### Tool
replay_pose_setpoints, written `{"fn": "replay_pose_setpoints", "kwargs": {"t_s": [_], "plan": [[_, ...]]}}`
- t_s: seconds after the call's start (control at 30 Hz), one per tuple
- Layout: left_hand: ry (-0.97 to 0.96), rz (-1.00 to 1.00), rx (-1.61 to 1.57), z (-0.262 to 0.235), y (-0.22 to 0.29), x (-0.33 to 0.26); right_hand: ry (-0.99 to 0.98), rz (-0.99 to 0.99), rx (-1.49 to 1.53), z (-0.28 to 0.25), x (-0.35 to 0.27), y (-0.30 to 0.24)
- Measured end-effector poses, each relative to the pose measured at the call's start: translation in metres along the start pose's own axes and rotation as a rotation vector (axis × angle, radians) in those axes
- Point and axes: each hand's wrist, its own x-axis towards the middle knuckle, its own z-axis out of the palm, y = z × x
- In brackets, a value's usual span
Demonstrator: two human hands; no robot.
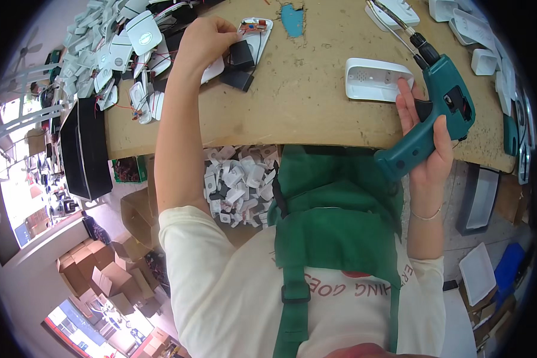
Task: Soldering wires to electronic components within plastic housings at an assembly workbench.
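Note:
My left hand [212, 37] reaches to the far left of the table, with thumb and fingers closed at the left edge of a white panel [261, 48]. A small circuit board [253, 25] with red parts sits at the panel's far end. Two black boxes [240, 55] lie by my thumb, partly over the panel. A teal pistol-shaped soldering gun [453, 98] with a long metal tip is gripped in my right hand [432, 140]. My right fingertips also reach the right end of a white, shallow, open housing [364, 89], which has small holes inside.
White panels with wires and black boxes pile up [119, 53] at the far left. More white housings [480, 33] stand at the far right, and another white piece [394, 13] lies under the gun's tip. A container of small white parts [238, 185] is below the table edge [238, 143].

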Motion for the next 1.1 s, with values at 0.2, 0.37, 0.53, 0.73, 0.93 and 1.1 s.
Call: {"fn": "replay_pose_setpoints", "kwargs": {"t_s": [0.2, 0.37, 0.53, 0.73, 0.93, 1.1], "plan": [[0.022, 0.287, 0.018, 0.006, 0.006, 0.0, -0.009, -0.018, -0.012, -0.004, -0.002, 0.0], [0.39, 0.677, 0.307, -0.014, 0.001, -0.007, -0.007, -0.035, -0.014, -0.005, -0.004, -0.003], [0.957, 0.561, -0.567, -0.011, -0.011, -0.027, 0.025, -0.033, -0.024, -0.005, -0.005, -0.004], [1.139, 0.407, -1.146, -0.044, -0.024, -0.026, 0.04, -0.022, -0.16, 0.002, -0.004, -0.005], [0.719, 0.674, -0.824, -0.083, -0.025, -0.048, 0.042, -0.03, -0.147, 0.0, -0.006, -0.005], [-0.147, 0.582, -0.337, -0.042, 0.01, -0.053, 0.015, -0.048, -0.041, -0.002, -0.005, -0.003]]}}
